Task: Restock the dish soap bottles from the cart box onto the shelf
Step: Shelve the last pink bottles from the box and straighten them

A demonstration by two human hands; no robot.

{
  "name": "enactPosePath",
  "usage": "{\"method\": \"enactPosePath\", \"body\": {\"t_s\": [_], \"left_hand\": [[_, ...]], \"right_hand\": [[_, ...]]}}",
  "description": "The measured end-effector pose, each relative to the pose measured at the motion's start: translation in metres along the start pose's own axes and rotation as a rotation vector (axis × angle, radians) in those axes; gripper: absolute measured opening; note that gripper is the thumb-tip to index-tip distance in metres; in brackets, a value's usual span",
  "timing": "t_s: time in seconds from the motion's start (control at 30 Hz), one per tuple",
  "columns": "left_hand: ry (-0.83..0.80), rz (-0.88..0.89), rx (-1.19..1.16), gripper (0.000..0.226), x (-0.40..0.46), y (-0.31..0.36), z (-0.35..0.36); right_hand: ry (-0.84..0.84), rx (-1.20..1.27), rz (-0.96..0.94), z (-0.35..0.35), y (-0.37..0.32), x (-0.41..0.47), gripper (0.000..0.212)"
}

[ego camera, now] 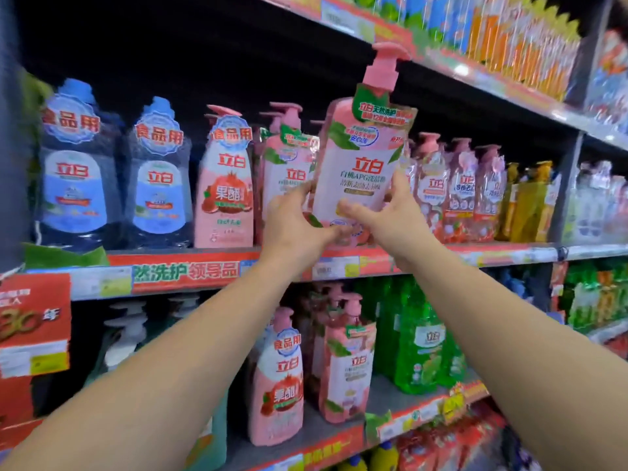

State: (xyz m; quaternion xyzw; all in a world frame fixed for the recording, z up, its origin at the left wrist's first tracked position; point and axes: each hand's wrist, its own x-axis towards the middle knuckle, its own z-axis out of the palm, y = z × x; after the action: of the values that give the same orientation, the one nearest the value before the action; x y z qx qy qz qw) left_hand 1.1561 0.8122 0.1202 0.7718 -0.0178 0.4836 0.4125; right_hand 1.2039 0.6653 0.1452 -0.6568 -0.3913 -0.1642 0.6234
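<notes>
A pink pump bottle of dish soap (362,158) with a white label and a green neck tag is held upright in front of the middle shelf (190,266), slightly tilted. My left hand (297,219) grips its lower left side. My right hand (387,212) grips its lower right side, thumb up along the edge. Matching pink pump bottles (289,171) stand on the shelf just behind and to the left of it. The cart box is out of view.
Blue bottles (74,164) and a pink pomegranate bottle (226,185) stand left on the same shelf; more pink (455,192) and yellow bottles (530,202) stand right. The upper shelf edge (475,76) runs close above the pump head. The lower shelf holds pink and green bottles (421,351).
</notes>
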Motion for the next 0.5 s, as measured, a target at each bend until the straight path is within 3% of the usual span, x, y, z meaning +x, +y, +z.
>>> {"method": "enactPosePath", "body": {"t_s": [0.1, 0.2, 0.5], "left_hand": [[-0.01, -0.009, 0.076, 0.082, 0.032, -0.005, 0.03], [0.033, -0.066, 0.17, 0.063, 0.047, -0.013, 0.05], [0.058, -0.19, 0.631, 0.048, 0.049, -0.022, 0.066]], "right_hand": [[0.029, -0.038, -0.013, -0.009, 0.024, 0.038, 0.054], [0.034, -0.085, -0.033, -0.011, 0.048, 0.062, 0.076], [-0.146, -0.253, -0.012, -0.015, 0.09, 0.085, 0.063]]}}
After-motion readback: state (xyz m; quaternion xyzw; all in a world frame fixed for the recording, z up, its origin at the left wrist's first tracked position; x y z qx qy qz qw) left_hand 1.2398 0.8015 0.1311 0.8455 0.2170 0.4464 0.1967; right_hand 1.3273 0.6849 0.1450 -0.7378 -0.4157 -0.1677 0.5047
